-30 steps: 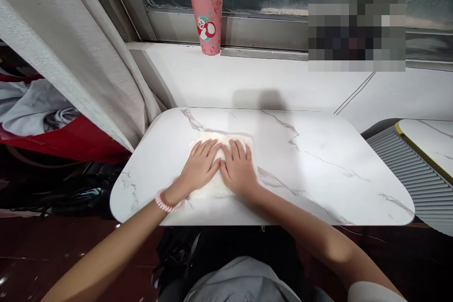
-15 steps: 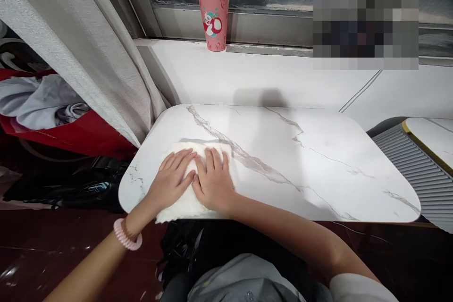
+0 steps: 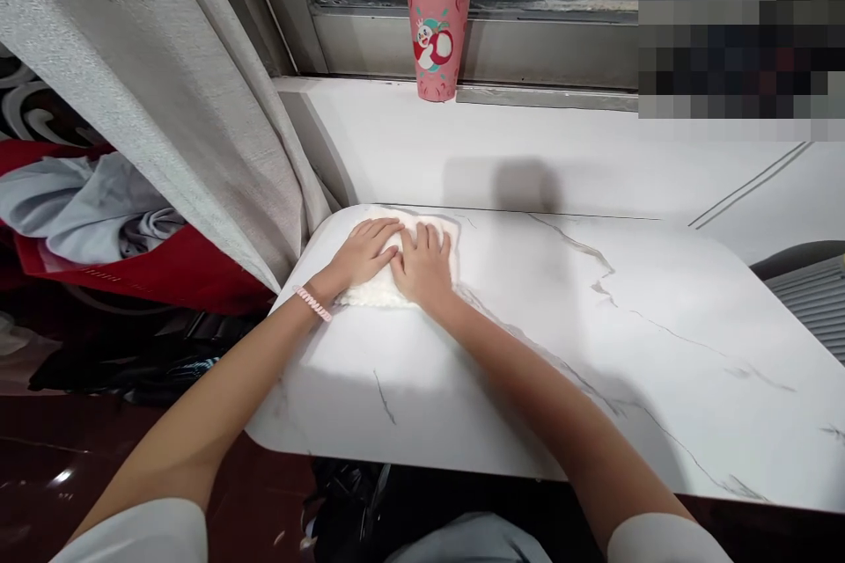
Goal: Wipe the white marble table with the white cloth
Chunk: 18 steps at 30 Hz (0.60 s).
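A white cloth (image 3: 376, 292) lies spread on the white marble-patterned table (image 3: 462, 405), close to the table's far left corner. My left hand (image 3: 364, 253) rests flat on the cloth's left part, fingers stretched out. Beside it, my right hand (image 3: 424, 268) presses flat on the cloth's right part with its fingers slightly spread. The two thumbs are near each other, almost touching. A pink coiled band (image 3: 312, 303) circles my left wrist.
A pink paper cup (image 3: 439, 35) with a red straw stands on the window ledge beyond the table. A grey curtain (image 3: 191, 88) hangs at the left, by a red bag (image 3: 132, 277) of clothes. A ribbed grey surface (image 3: 811, 303) shows at the right.
Both hands and the cloth have moved away from me, from the table's near edge to its far edge. The view has shifted a little, and the cup now appears larger.
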### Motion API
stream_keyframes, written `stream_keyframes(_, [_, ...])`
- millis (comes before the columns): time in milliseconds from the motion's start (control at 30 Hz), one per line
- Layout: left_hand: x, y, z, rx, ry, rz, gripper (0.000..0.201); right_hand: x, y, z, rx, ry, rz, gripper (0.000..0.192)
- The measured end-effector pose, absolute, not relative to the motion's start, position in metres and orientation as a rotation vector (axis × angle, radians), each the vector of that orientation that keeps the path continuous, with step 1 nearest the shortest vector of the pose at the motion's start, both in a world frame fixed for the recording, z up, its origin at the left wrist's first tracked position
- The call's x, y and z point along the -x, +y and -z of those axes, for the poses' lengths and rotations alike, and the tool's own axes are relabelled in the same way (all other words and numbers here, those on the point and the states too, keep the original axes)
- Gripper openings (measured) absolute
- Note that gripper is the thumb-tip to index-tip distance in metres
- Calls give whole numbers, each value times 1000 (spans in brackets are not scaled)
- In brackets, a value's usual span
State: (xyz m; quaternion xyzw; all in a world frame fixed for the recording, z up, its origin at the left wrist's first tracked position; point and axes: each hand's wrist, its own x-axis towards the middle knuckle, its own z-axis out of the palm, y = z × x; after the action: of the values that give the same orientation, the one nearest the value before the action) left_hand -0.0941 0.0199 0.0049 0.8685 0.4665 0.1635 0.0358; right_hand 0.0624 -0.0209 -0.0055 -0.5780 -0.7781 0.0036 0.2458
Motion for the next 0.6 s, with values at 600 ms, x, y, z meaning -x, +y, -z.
stream_keyframes(600, [154,35,3,-2671,1553,-558,48,-14,9,5,1440,-2154,-67,42])
